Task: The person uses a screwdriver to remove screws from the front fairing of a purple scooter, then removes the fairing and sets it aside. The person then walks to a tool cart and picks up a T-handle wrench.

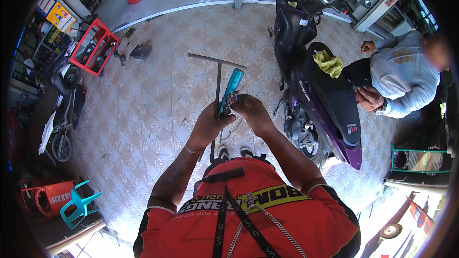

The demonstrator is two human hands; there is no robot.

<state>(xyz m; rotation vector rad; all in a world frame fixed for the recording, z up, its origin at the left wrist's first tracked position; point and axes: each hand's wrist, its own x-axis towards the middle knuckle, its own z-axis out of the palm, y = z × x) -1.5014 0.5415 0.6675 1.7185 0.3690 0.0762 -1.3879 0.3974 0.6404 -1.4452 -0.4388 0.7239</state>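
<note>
In front of my chest, my left hand (pixel 209 124) is closed round a long T-handle wrench (pixel 218 79), its crossbar pointing away from me. The same hand grips a screwdriver with a translucent teal handle (pixel 234 81). My right hand (pixel 253 113) meets it from the right, fingers pinched at a small multicoloured bundle (pixel 231 98) against the screwdriver. What this bundle is made of is too small to tell. A thin dark wire (pixel 239 126) loops below and beside the fingers. My fingers partly cover the bundle and the lower end of the screwdriver.
A black and purple scooter (pixel 318 98) stands at my right, a yellow cloth (pixel 328 63) on its seat. Beyond it is a person in a pale hoodie (pixel 406 74). Leftward are a red tool cart (pixel 98 48), a parked motorcycle (pixel 62 114) and a teal plastic chair (pixel 79 204).
</note>
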